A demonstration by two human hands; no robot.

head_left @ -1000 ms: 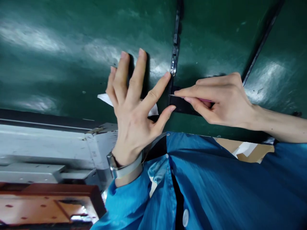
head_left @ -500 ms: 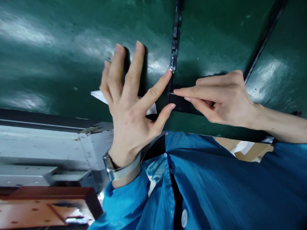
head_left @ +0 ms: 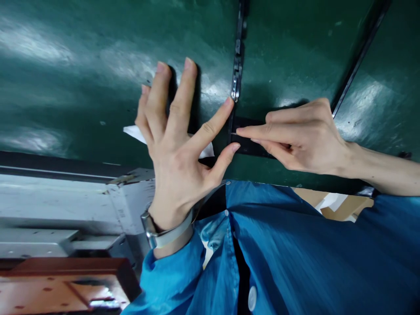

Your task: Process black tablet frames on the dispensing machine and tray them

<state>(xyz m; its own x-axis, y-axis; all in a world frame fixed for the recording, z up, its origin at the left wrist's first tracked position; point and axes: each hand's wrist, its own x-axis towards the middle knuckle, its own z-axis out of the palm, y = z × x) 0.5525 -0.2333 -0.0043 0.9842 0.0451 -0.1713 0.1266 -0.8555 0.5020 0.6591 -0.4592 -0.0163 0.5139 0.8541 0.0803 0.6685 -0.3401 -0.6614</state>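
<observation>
My left hand (head_left: 180, 144) lies spread on the green work surface (head_left: 98, 92), its fingers apart. Its index fingertip touches the lower end of a long narrow black strip (head_left: 236, 70) with small metal parts on it, and its thumb rests just below. My right hand (head_left: 302, 135) is closed in a pinch, index finger stretched toward the strip's line. A thin pale sliver (head_left: 233, 133) sticks out past that fingertip; its rest is hidden by the fingers. Under the pinch lies a flat black plate (head_left: 252, 148), partly covered by the hand.
White paper (head_left: 135, 132) lies partly beneath my left hand. A second dark strip (head_left: 361, 57) runs diagonally at the right. Below the surface's front edge, a grey metal frame (head_left: 65, 201) and an orange-brown block (head_left: 65, 284) stand at the left, and a cardboard box (head_left: 354, 205) at the right.
My right fingertips and the sliver have slid slightly down, toward my body, along the plate's left edge. My left hand has stayed in nearly the same place.
</observation>
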